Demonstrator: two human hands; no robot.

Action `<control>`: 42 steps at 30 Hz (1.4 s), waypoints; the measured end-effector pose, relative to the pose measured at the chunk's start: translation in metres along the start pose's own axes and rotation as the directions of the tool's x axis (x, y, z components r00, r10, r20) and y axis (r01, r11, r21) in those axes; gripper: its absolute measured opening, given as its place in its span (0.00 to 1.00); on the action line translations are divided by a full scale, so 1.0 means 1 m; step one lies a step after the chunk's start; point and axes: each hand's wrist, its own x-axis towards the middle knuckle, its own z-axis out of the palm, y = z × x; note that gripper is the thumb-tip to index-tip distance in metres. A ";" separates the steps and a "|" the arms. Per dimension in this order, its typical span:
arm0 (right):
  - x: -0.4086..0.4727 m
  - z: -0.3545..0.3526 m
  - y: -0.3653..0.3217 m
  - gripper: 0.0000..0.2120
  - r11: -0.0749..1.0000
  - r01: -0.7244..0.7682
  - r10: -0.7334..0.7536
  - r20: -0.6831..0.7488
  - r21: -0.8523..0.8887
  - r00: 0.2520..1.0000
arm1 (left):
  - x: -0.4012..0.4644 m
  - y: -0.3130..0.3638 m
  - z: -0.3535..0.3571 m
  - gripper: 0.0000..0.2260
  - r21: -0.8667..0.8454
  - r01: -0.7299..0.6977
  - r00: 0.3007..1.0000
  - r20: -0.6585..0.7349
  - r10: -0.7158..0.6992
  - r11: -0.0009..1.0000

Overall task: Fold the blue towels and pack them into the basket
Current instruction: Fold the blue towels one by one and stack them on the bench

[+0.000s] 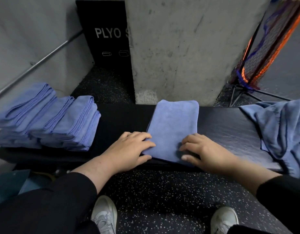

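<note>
A folded blue towel (173,125) lies flat on the black bench (225,130) in front of me. My left hand (129,151) rests its fingers on the towel's near left corner, with the thumb along the near edge. My right hand (203,152) presses fingers and thumb down on the near right part. Folded blue towels (49,119) are stacked in rows on the bench's left end. A loose heap of unfolded blue towels (281,130) lies on the right end. No basket shows clearly.
A concrete pillar (179,48) rises right behind the bench, with a black plyo box (105,39) to its left. An orange and black mesh net (264,53) on a stand is at the upper right. A metal rail (36,63) runs along the left wall.
</note>
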 end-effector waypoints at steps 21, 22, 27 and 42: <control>-0.020 -0.024 -0.007 0.11 0.825 -0.396 0.494 -0.173 0.403 0.852 | 0.033 0.031 -0.012 0.06 -0.313 0.075 0.979 -0.159 -0.130 0.947; -0.021 -0.027 -0.006 0.12 0.825 -0.391 0.489 -0.168 0.409 0.856 | 0.032 0.032 -0.018 0.07 -0.412 0.135 0.972 -0.120 -0.200 0.901; -0.020 -0.038 -0.005 0.15 0.777 -0.410 0.511 -0.098 0.478 0.854 | 0.028 0.036 -0.039 0.15 -0.670 0.186 0.964 -0.018 -0.265 0.719; 0.034 -0.024 0.013 0.16 0.706 -0.621 0.677 -0.066 0.341 0.733 | 0.055 0.020 -0.041 0.13 -0.629 0.455 0.856 0.115 -0.504 0.630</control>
